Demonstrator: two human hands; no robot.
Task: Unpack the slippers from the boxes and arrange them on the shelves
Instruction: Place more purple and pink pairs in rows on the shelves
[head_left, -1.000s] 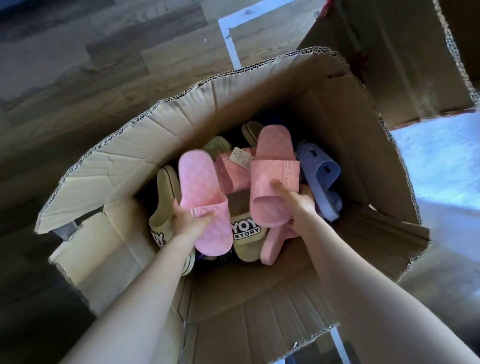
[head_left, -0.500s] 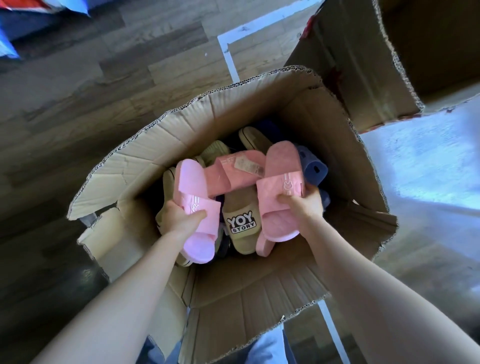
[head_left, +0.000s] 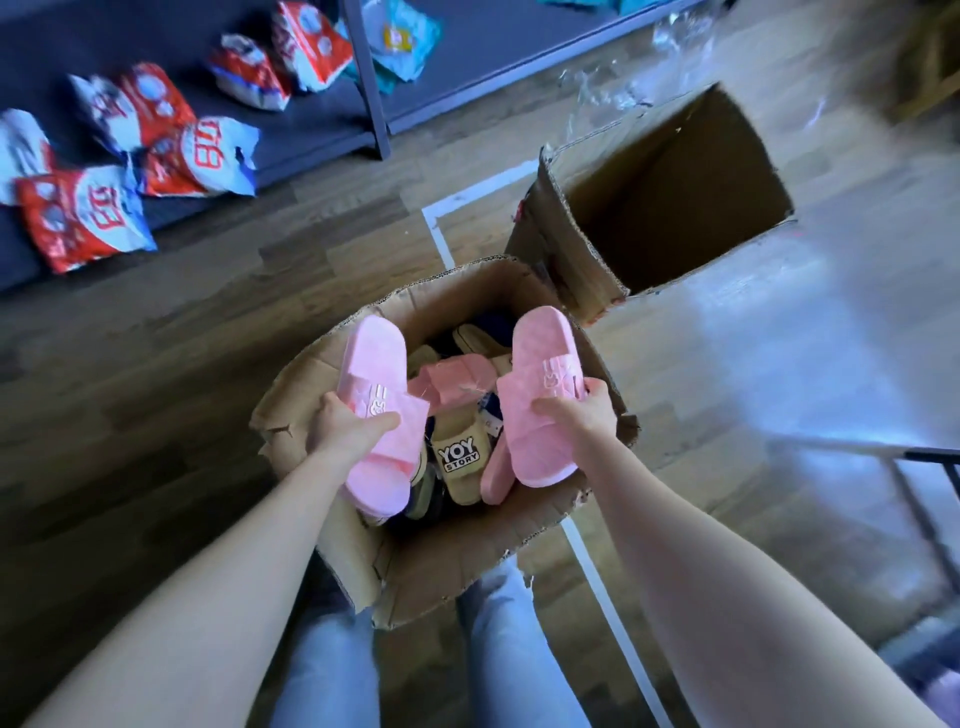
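An open cardboard box (head_left: 457, 566) stands on the floor between my legs. My left hand (head_left: 345, 431) grips a pink slipper (head_left: 374, 364) by its strap, held above the box's left side. In my right hand (head_left: 579, 410) is the matching pink slipper (head_left: 540, 358), held by its strap over the right side. Both show a small rabbit logo. Inside the box lie a beige slipper marked YOY STORY (head_left: 460, 462), another pink slipper (head_left: 454, 379) with a tag, and several more, partly hidden.
A second, open cardboard box (head_left: 571, 260) lies just beyond, with clear plastic wrap (head_left: 613, 83) behind it. A low dark shelf (head_left: 311, 140) at the top left holds red-and-white packets (head_left: 83, 223). White tape lines (head_left: 457, 202) cross the wooden floor. A dark metal frame (head_left: 919, 483) stands at right.
Both hands have lifted the pink slippers up out of the box and spread them apart. The view has pulled back and tilted up, so the shelf and second box now show.
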